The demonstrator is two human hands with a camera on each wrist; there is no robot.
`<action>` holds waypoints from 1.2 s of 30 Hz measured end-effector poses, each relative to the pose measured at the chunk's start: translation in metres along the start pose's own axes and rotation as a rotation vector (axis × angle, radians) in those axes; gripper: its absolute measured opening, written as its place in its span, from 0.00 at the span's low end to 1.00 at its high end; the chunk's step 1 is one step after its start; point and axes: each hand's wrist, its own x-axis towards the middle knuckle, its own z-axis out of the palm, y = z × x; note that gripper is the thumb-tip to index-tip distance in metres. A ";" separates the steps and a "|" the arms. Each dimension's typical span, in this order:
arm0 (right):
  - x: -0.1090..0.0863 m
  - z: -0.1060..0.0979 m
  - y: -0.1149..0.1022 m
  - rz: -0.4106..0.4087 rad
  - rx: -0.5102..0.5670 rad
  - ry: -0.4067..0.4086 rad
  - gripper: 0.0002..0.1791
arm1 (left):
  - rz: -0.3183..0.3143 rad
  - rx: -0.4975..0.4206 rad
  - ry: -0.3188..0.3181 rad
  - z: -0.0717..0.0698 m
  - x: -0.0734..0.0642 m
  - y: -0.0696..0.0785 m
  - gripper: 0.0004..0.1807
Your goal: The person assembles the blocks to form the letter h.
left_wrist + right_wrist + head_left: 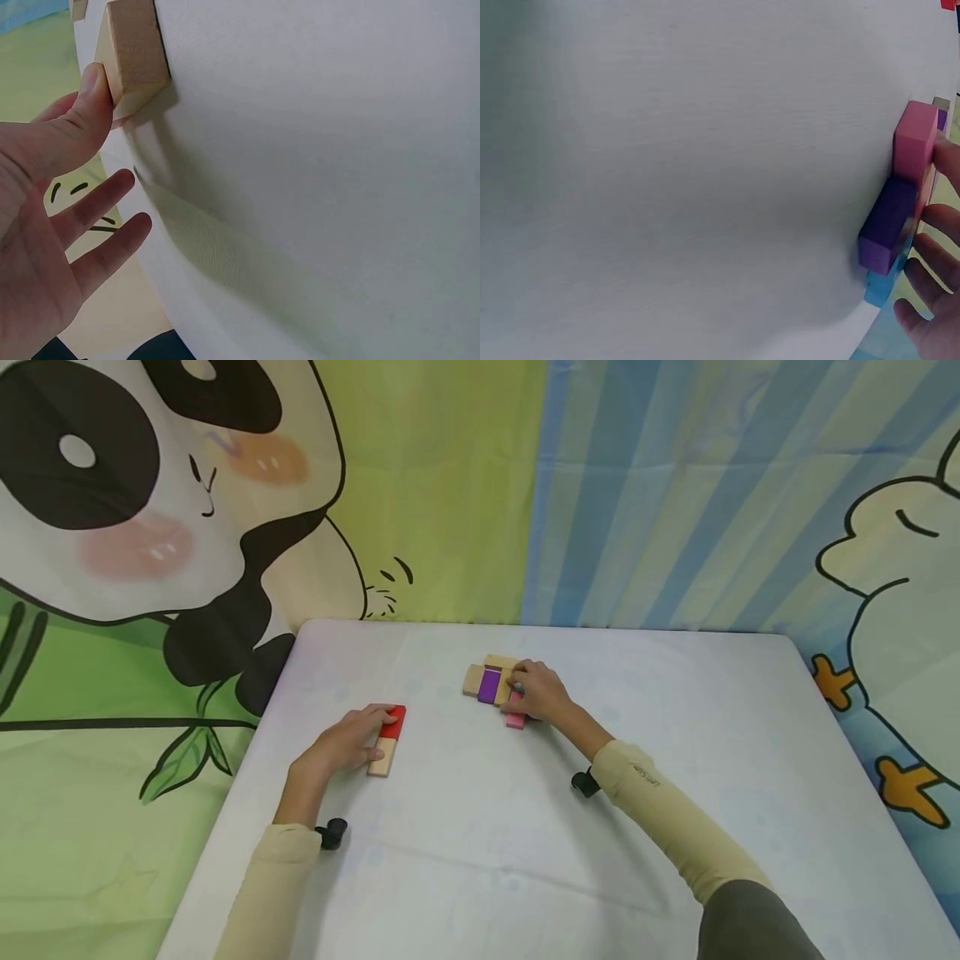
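In the head view my left hand (347, 740) holds a red block (394, 720) and a plain wooden block (381, 760) that lie end to end on the table. Its thumb presses the plain block, seen close in the left wrist view, while two other fingers stretch out free. My right hand (542, 691) reaches over a cluster of blocks, with its thumb against a pink block (916, 135). Beside the pink one are a dark purple block (889, 225) and a blue block (881, 286), close to the other fingertips. The hand partly hides these in the head view.
Left of my right hand, a purple block (489, 686) lies flat between plain wooden blocks (473, 680). The white table (480, 860) reaches back to a printed cloth (442, 493) with cartoon animals. A small black device (585, 783) sits at the right wrist.
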 end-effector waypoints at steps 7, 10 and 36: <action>0.004 -0.001 -0.003 0.030 0.003 -0.018 0.29 | -0.011 -0.003 0.000 0.002 -0.001 0.002 0.36; 0.004 0.000 -0.004 0.028 0.006 -0.028 0.29 | -0.019 -0.007 -0.002 0.005 -0.001 0.001 0.36; 0.001 0.001 0.000 0.000 0.040 0.037 0.28 | -0.019 0.015 -0.005 0.005 0.003 0.000 0.36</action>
